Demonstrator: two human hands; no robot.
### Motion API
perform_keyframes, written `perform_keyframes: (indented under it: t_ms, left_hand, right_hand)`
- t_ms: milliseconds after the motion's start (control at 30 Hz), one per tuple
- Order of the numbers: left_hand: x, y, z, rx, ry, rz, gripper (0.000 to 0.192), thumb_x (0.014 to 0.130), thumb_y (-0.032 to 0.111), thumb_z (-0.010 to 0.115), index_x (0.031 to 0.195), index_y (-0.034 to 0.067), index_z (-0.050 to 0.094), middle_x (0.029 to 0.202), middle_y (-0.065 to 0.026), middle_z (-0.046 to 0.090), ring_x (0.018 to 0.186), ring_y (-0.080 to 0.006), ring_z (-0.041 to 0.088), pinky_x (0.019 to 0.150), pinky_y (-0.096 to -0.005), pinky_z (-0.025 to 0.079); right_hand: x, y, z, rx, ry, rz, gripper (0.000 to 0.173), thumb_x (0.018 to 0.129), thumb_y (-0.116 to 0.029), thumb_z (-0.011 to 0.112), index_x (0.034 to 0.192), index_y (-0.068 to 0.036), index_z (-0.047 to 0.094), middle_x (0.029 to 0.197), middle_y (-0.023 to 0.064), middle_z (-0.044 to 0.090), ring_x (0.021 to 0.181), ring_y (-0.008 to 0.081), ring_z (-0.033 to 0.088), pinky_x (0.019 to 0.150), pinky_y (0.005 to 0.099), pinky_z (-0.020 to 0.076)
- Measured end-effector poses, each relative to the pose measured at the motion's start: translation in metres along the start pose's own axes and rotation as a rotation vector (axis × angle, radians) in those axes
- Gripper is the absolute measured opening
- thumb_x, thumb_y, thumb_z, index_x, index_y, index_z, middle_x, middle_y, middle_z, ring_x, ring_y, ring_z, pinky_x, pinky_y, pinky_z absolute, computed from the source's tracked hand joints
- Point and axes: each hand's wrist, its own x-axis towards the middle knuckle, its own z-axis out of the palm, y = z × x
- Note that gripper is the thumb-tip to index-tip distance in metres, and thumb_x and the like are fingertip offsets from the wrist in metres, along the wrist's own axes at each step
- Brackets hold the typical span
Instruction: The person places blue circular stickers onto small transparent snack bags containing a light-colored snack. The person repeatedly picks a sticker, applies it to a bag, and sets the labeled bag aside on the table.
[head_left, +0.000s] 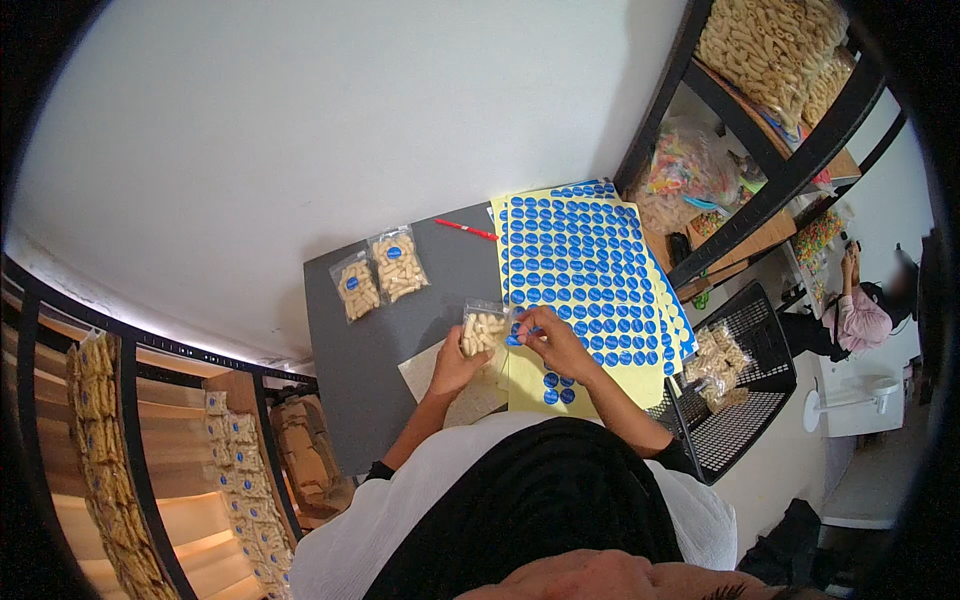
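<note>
My left hand (452, 365) grips a small clear zip bag (484, 330) filled with pale, tube-shaped snack pieces. No round label shows on the visible side of this bag. Beside it, my right hand (559, 341) bends its thumb and fingers together over the left edge of a yellow sheet of round blue stickers (577, 277). Blue shows at the fingertips, but whether a sticker is pinched there or lies on the sheet beneath is unclear. Two similar bags, the left one (355, 289) and the right one (399, 262), lie at the table's back left, each with a blue sticker.
A red pen (466, 229) lies on the grey table (337, 375) near the wall. At right stand a black plastic crate (750, 420) holding snack bags and a shelf rack (780, 176) with large bags. Shelves of labelled packs (247, 480) line the left. Another person (862, 322) sits far right.
</note>
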Motion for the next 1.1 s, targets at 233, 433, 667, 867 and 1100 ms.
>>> perform_keyframes:
  t_ms: [233, 433, 667, 867, 1100]
  left_hand:
    - [-0.008, 0.050, 0.000, -0.617, -0.167, -0.245, 0.032, 0.095, 0.018, 0.065, 0.119, 0.001, 0.054, 0.109, -0.0087, 0.063, 0.097, -0.0136, 0.062, 0.082, -0.0287, 0.050]
    - [-0.007, 0.043, 0.008, -0.655, -0.152, -0.316, 0.037, 0.101, 0.030, 0.054, 0.125, 0.001, 0.053, 0.110, -0.0065, 0.062, 0.100, -0.0120, 0.059, 0.087, -0.0298, 0.048]
    - [-0.015, 0.069, 0.007, -0.636, -0.245, -0.274, 0.042, 0.100, 0.030, 0.056, 0.130, 0.001, 0.049, 0.115, -0.0079, 0.059, 0.105, -0.0137, 0.056, 0.091, -0.0310, 0.045]
    - [-0.019, 0.079, 0.003, -0.564, -0.319, -0.257, 0.051, 0.093, 0.021, 0.067, 0.135, 0.000, 0.045, 0.119, -0.0077, 0.057, 0.109, -0.0152, 0.055, 0.094, -0.0312, 0.044]
    - [-0.019, 0.073, 0.006, -0.556, -0.342, -0.230, 0.051, 0.089, 0.012, 0.070, 0.133, 0.001, 0.045, 0.118, -0.0072, 0.058, 0.109, -0.0149, 0.055, 0.094, -0.0313, 0.044]
  right_hand:
    - [0.000, -0.022, 0.005, 0.003, 0.092, -0.048, 0.014, 0.086, -0.009, 0.069, 0.095, -0.004, 0.060, 0.117, 0.0130, 0.056, 0.112, 0.0304, 0.053, 0.093, 0.0390, 0.0449]
    - [-0.007, -0.032, 0.015, -0.178, 0.167, -0.101, 0.012, 0.085, -0.009, 0.069, 0.093, -0.004, 0.061, 0.119, 0.0136, 0.055, 0.115, 0.0327, 0.049, 0.099, 0.0417, 0.0387]
    - [-0.010, -0.037, 0.019, -0.271, 0.191, -0.100, 0.010, 0.086, -0.006, 0.066, 0.093, -0.002, 0.061, 0.118, 0.0147, 0.055, 0.113, 0.0341, 0.049, 0.097, 0.0422, 0.0395]
    - [-0.010, -0.041, 0.017, -0.291, 0.198, -0.121, 0.008, 0.085, -0.005, 0.066, 0.091, -0.002, 0.062, 0.118, 0.0148, 0.055, 0.113, 0.0343, 0.049, 0.096, 0.0422, 0.0399]
    - [-0.013, -0.042, 0.016, -0.355, 0.192, -0.113, 0.008, 0.082, -0.004, 0.067, 0.090, -0.003, 0.063, 0.119, 0.0131, 0.055, 0.112, 0.0342, 0.049, 0.094, 0.0431, 0.0405]
